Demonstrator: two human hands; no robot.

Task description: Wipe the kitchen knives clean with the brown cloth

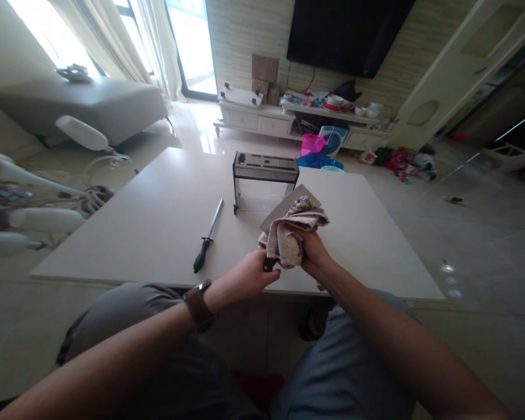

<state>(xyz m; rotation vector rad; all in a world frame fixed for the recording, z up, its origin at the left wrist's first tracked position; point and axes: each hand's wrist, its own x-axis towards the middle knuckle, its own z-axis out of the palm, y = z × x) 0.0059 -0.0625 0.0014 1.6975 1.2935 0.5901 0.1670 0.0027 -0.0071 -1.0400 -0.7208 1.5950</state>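
My left hand (254,275) is closed round the black handle of a cleaver (281,209), whose broad grey blade points up and away over the table. A patterned beige and brown cloth (287,242) is bunched over part of the blade, and my right hand (311,248) grips it against the metal. To the left a sharpening steel (209,238) with a black handle lies on the white table (157,233). Beyond the cleaver stands a knife block (266,167) with a slotted top and clear sides. My right fingers are partly hidden by the cloth.
My knees are at the table's near edge. Past the far edge sit a pink basket (312,143) and blue tubs (315,160). A low white cabinet (256,122) runs along the wall under a television (347,35). White chairs (48,219) stand at the left.
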